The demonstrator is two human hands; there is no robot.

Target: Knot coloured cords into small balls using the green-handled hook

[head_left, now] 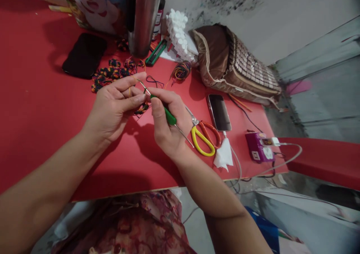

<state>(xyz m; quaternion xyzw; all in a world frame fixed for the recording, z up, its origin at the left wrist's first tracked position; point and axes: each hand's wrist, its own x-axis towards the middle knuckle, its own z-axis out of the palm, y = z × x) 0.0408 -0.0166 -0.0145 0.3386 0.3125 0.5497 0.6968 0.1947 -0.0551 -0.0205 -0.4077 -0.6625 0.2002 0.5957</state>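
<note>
My left hand [115,105] pinches a small piece of dark multicoloured crochet work [141,108], with an orange strand running over its raised index finger. In my right hand [170,122] is a crochet hook with a green grip [170,116]; its metal tip meets the yarn by my left fingers, and its thin rear end points down to the right. Beyond my left hand lies a heap of knotted multicoloured yarn pieces [108,74]. A small yarn ball [181,71] rests farther back, a loose strand leading from it.
Scissors with yellow and red handles [203,141] lie right of my right hand, near a phone [219,112] and white tissue [224,155]. A black phone [84,55], metal cylinder [144,19], green cutter [156,53], brown cushion [219,55] and purple adapter [257,147] surround the red table [33,107].
</note>
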